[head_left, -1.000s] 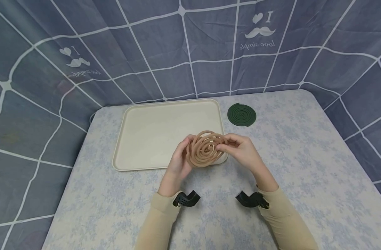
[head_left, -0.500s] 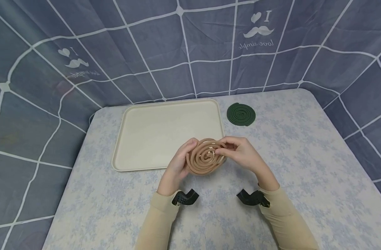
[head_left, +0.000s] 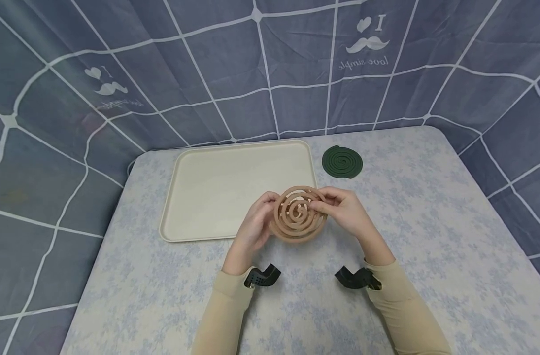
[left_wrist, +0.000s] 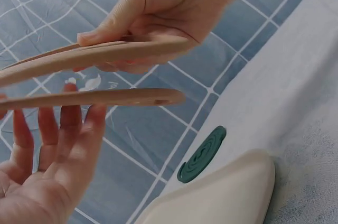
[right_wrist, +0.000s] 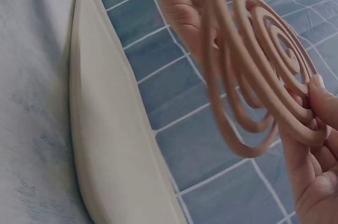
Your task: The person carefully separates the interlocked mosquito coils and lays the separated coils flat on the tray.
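Note:
In front of me, both hands hold a brown mosquito coil [head_left: 300, 211], raised at the tray's near right corner. My left hand [head_left: 256, 222] grips its left edge, fingers partly behind it. My right hand [head_left: 345, 209] pinches the right side, thumb on top near the inner rings. Seen from the left wrist, the brown coil stands in two layers with a gap; the right hand holds the upper layer [left_wrist: 105, 55], while left fingertips touch the lower layer [left_wrist: 105, 97]. The right wrist view shows rings [right_wrist: 253, 76] spread apart, the left hand partly hidden behind them.
A cream tray [head_left: 217, 197] lies on the flower-patterned tablecloth [head_left: 141, 296] at centre left. Right of its far corner rests a flat green mosquito coil [head_left: 342, 161]. A blue-grey curtain [head_left: 296, 59] with white lines hangs behind the table and at its sides.
The brown mosquito coil dipped towards me, then came back up and slightly right. Its rings now show wider gaps than half a second ago. The green coil and tray have not moved.

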`<state>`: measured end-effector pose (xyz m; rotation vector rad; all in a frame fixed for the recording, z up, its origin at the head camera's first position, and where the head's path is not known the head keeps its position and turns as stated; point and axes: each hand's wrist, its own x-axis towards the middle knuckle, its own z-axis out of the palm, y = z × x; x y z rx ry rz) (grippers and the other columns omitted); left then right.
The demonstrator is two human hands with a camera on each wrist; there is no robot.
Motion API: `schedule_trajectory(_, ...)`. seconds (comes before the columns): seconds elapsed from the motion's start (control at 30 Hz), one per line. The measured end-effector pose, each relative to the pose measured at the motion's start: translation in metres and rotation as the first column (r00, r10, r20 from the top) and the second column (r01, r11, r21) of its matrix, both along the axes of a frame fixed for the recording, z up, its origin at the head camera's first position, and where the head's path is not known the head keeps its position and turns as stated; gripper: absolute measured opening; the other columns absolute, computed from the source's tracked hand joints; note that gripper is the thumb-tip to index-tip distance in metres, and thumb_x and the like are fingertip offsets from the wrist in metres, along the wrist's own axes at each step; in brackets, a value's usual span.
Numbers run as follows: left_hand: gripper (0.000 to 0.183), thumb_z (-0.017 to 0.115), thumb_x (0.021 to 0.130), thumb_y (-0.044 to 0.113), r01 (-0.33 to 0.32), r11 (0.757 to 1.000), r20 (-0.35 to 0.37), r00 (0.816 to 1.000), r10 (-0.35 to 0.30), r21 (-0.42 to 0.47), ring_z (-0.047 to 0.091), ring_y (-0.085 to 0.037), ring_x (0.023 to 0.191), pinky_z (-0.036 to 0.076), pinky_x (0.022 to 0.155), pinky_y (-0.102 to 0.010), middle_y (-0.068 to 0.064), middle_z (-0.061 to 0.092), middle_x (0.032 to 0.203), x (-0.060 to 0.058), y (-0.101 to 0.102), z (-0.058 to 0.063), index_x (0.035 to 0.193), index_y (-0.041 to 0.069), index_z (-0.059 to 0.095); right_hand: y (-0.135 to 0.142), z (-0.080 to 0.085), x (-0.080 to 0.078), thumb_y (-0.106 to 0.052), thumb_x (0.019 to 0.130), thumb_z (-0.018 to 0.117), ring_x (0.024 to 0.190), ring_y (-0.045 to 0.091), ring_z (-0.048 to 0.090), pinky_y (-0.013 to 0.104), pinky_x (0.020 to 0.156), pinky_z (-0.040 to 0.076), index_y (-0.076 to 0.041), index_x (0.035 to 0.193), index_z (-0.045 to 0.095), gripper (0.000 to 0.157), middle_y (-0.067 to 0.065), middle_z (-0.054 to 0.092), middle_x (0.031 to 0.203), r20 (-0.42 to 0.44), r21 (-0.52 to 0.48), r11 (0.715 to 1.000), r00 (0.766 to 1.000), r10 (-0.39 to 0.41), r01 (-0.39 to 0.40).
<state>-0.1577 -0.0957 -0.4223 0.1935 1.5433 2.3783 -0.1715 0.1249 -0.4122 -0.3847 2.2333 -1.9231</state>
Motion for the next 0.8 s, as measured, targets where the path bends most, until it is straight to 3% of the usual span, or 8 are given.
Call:
schedule_trajectory(0.13,0.01,0.038,0.097,0.005,-0.101,0.994,0.028,0.995,0.099,0.046,0.057,-0.007,0.081,0.051,0.064,-0.014,-0.002,0.051,0.099,-0.001,0.001,0.002,0.101,0.008,0.047,0.0,-0.003,-0.004,-0.004,0.093,0.067,0.068,0.004,0.065,0.021,0.064,0.054,0.013,0.111,0.064,0.025,-0.013,0.069,0.077,0.02,-0.027,0.999,0.999,-0.039,0.039)
schedule_trajectory(0.37,0.013,0.034,0.102,0.005,-0.248,0.965,0.073,0.968,0.242,0.087,0.061,-0.005,0.078,0.052,0.062,-0.012,-0.004,0.052,0.106,-0.005,-0.001,0.003,0.104,0.007,0.046,-0.003,-0.011,-0.012,-0.006,0.097,0.061,0.073,0.001,0.065,0.018,0.068,0.056,0.014,0.124,0.057,0.034,-0.013,0.068,0.082,0.125,-0.115,0.988,0.988,-0.09,0.104)
schedule_trajectory(0.57,0.014,0.033,0.104,0.006,-0.335,0.942,0.106,0.938,0.33,0.033,0.064,-0.006,0.083,0.054,0.066,-0.013,-0.006,0.056,0.105,-0.008,-0.005,0.005,0.112,0.003,0.044,-0.007,-0.017,-0.02,-0.009,0.101,0.055,0.079,0.003,0.067,0.019,0.071,0.057,0.005,0.123,0.054,0.026,-0.008,0.07,0.09,0.257,-0.269,0.952,0.963,-0.076,0.147)
schedule_trajectory(0.8,0.013,0.037,0.105,0.007,-0.424,0.906,0.118,0.899,0.423,-0.017,0.054,-0.004,0.071,0.042,0.054,-0.012,-0.004,0.056,0.099,-0.011,-0.015,0.008,0.116,0.002,0.043,-0.009,-0.02,-0.026,-0.012,0.103,0.052,0.082,0.005,0.066,0.018,0.072,0.056,-0.003,0.116,0.053,0.016,-0.003,0.067,0.095,0.321,-0.351,0.924,0.947,-0.032,0.151)
